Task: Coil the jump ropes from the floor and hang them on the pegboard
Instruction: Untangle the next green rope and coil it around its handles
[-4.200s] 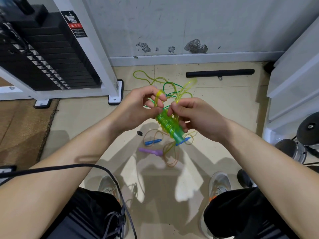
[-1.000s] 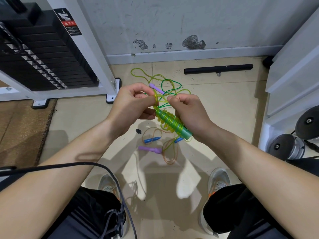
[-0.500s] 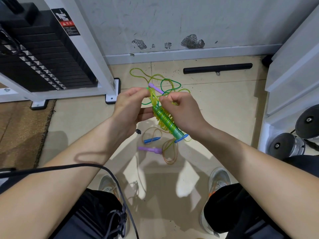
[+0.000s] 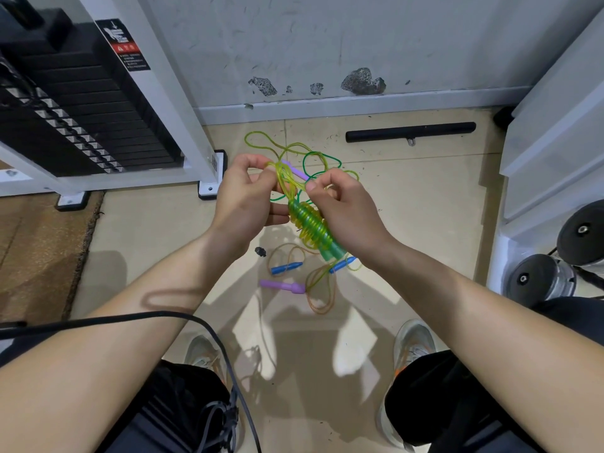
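**Q:** What is nearest to you?

**A:** My knees and grey shoes (image 4: 202, 351), at the bottom of the frame. I am crouched over a tiled floor (image 4: 425, 197).

**Q:** And your hands?

**A:** They are at the centre. My right hand (image 4: 346, 207) curls round a green jump rope (image 4: 312, 227): two green handles side by side, with yellow-green cord wound round them in tight turns. My left hand (image 4: 243, 197) pinches the loose loops at the bundle's upper end.

**Q:** How would you finish the coil well?

**A:** I'd lay each turn snug against the last and hold the handles parallel. Then I'd tuck the tail under a turn so it can't spring open.

**Q:** What lies beyond?

**A:** On the floor just below my hands are a blue handle (image 4: 287, 268) and a purple handle (image 4: 282, 286), with thin orange-tinted cord. Higher in the frame is a tangle of green cord (image 4: 313, 158), then a black bar (image 4: 410, 131) beside the wall (image 4: 327, 44). No pegboard is in view.
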